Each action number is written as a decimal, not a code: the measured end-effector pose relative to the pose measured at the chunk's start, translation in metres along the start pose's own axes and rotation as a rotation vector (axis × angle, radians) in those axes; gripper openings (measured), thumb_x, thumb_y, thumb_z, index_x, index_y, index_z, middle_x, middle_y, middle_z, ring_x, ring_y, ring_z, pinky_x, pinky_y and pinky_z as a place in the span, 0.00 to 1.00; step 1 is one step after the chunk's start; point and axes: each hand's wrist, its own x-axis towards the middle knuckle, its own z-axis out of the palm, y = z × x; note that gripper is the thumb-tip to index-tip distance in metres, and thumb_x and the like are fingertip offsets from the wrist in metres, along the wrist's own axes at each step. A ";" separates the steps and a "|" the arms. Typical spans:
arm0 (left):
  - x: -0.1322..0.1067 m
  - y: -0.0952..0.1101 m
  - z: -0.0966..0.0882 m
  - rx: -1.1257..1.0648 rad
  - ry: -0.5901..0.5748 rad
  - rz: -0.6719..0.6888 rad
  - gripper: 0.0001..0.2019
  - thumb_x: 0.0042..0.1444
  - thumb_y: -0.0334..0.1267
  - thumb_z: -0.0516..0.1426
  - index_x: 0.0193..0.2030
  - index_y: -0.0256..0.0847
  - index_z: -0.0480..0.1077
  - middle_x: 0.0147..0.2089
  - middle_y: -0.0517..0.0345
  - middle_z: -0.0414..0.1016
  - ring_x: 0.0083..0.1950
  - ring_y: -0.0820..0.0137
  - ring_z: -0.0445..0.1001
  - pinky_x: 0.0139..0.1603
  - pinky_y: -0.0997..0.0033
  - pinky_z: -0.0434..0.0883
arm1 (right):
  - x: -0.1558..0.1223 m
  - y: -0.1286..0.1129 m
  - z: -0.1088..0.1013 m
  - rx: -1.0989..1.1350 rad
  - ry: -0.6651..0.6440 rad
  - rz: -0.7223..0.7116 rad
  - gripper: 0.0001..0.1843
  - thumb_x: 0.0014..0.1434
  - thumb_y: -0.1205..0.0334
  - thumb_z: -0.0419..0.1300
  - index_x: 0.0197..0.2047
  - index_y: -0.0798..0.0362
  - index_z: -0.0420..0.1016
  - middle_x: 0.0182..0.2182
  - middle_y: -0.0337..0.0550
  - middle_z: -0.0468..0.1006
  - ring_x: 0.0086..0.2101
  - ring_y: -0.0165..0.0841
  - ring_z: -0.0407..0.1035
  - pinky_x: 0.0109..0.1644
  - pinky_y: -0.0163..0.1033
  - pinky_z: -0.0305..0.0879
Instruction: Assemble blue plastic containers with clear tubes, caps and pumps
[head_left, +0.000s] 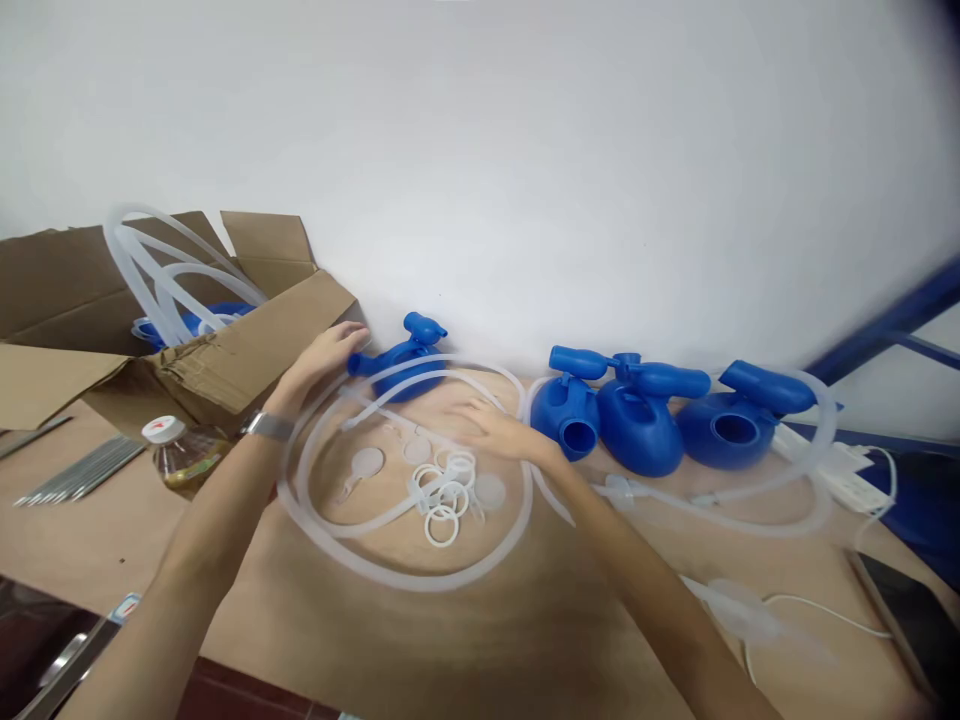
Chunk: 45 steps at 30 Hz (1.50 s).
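My left hand (334, 350), with a metal-banded watch on the wrist, is beside the cardboard box's flap, close to the spout of a blue urinal bottle (409, 370). Its fingers are stretched and hold nothing I can see. Slightly blurred, my right hand (491, 428) is open above the table, fingers pointing left. A translucent hose (420, 580) lies in wide loops below and around both hands. Inside the loops are several white rings (441, 525) and round translucent caps (367, 462). Three more blue urinal bottles (641, 425) stand right of my right hand against the wall.
An open cardboard box (255, 350) at left holds hoses and blue parts. In front are a capped bottle of liquid (187, 460) and several metal rods (82, 470). At right are another hose (817, 500), a white power strip (840, 475), a dark-screened device (911, 620) and a cable.
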 end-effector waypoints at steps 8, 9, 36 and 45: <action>-0.207 -0.040 0.019 0.114 -0.200 0.099 0.31 0.64 0.67 0.54 0.54 0.43 0.80 0.48 0.48 0.85 0.48 0.54 0.83 0.49 0.61 0.79 | -0.182 -0.064 -0.033 -0.021 -0.329 0.480 0.37 0.69 0.37 0.58 0.76 0.39 0.64 0.73 0.48 0.66 0.72 0.51 0.59 0.77 0.56 0.53; -0.223 -0.048 0.028 0.163 -0.183 0.098 0.31 0.65 0.67 0.53 0.53 0.42 0.80 0.51 0.47 0.85 0.48 0.54 0.83 0.48 0.60 0.80 | -0.194 -0.063 -0.030 -0.046 -0.353 0.547 0.39 0.69 0.35 0.57 0.77 0.40 0.62 0.75 0.48 0.63 0.74 0.52 0.55 0.78 0.58 0.50; -0.214 -0.062 0.095 0.499 -0.059 0.291 0.27 0.66 0.44 0.48 0.68 0.36 0.68 0.55 0.39 0.80 0.51 0.50 0.82 0.53 0.50 0.78 | -0.151 -0.032 0.087 -0.535 0.116 0.140 0.24 0.75 0.54 0.57 0.69 0.50 0.71 0.70 0.57 0.67 0.71 0.53 0.55 0.74 0.64 0.58; -0.274 -0.029 0.159 0.543 -0.216 0.704 0.23 0.71 0.47 0.53 0.69 0.45 0.69 0.66 0.44 0.75 0.63 0.52 0.76 0.61 0.54 0.76 | -0.101 -0.018 0.118 -0.642 0.058 0.008 0.15 0.74 0.59 0.58 0.56 0.58 0.78 0.70 0.58 0.68 0.72 0.53 0.53 0.76 0.62 0.56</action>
